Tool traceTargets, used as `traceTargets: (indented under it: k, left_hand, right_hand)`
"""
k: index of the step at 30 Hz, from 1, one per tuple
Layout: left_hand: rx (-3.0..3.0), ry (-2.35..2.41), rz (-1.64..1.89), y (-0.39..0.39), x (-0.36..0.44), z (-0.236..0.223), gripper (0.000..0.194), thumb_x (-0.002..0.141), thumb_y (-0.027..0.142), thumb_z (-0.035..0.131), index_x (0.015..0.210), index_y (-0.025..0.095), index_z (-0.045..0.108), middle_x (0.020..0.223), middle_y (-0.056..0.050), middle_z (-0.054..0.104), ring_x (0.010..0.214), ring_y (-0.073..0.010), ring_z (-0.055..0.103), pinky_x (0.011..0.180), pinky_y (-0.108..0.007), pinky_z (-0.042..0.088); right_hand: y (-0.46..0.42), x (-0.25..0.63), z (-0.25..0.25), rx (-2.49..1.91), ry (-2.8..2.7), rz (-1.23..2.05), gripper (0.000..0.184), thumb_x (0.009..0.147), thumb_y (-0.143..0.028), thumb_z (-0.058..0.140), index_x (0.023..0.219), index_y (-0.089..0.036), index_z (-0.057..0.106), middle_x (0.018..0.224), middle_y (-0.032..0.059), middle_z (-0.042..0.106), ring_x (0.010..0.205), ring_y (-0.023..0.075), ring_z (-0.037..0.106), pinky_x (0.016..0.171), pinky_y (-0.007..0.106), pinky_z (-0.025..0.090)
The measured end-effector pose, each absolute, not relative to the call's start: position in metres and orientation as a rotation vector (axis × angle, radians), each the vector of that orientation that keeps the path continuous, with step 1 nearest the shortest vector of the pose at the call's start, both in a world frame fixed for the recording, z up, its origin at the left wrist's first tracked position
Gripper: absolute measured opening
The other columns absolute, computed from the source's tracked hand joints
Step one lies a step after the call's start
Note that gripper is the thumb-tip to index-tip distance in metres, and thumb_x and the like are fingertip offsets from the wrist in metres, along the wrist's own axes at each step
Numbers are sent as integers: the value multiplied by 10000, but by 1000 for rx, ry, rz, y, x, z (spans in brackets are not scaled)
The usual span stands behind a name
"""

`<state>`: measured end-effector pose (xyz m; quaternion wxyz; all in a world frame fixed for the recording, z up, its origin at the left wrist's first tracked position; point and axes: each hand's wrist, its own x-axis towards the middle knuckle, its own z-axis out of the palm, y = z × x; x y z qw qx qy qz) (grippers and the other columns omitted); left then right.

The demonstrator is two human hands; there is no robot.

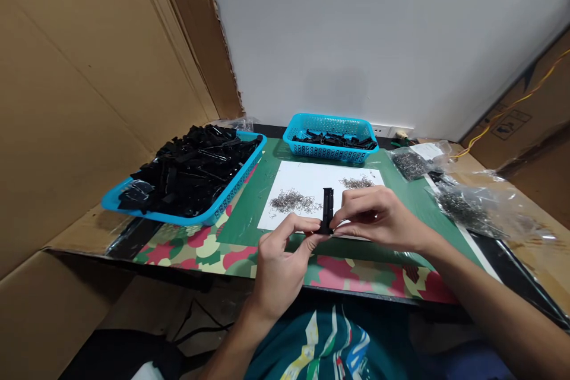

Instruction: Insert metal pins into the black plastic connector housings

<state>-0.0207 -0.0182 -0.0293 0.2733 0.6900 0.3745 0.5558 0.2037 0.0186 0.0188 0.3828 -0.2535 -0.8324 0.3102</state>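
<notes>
A slim black plastic part (pixel 328 208) stands upright between my two hands, above the front edge of the white sheet (pixel 307 175). My left hand (pixel 287 258) pinches its lower end between thumb and fingers. From the other side, the fingertips of my right hand (pixel 378 217) close against the part near its base. Whether a small piece sits between the right fingertips is hidden. On the sheet lie two piles of thin metal springs or clips: a left pile (pixel 291 200) beside my left hand, and a right pile (pixel 357 182) just behind my right hand.
A large blue basket (pixel 222 212) heaped with black parts stands at left. Behind the sheet is a smaller blue basket (pixel 332 122) holding black pieces. Clear bags of small metal pieces (pixel 463 205) lie at right. Cardboard (pixel 89 65) walls the left side.
</notes>
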Motion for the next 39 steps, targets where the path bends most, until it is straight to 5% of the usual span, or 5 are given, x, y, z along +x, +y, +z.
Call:
traceTargets:
  k: [7,15,31,39]
  left_hand:
    - [1836,1055,1490,-17,-20,-30,110,926,149,761,935,232,690,923,31,750,929,-132,737,842,-219,574]
    - [1956,992,1533,-17,-19,-28,164,920,72,730,917,223,667,950,17,752,931,-134,737,845,-231,573]
    - [2058,887,1492,-19,-21,-27,228,906,5,706,951,224,664,967,3,762,907,-135,745,807,-228,588]
    - [2098,874,1452,-18,-21,-29,220,918,-6,679,911,212,659,969,-15,767,888,-151,750,793,-251,599]
  right_hand:
    - [13,202,26,-756,-2121,767,110,957,-245,740,971,-174,823,668,-15,566,563,91,431,484,227,309]
    - [11,202,24,-629,-2240,601,196,839,-16,678,928,-156,783,723,-8,661,622,89,522,567,227,380]
    - [11,205,23,-581,-2216,785,109,782,-37,735,752,-140,756,607,-34,594,528,61,453,499,213,340]
    - [12,208,25,-628,-2265,888,114,834,-58,731,800,-143,797,665,9,688,553,87,554,516,215,410]
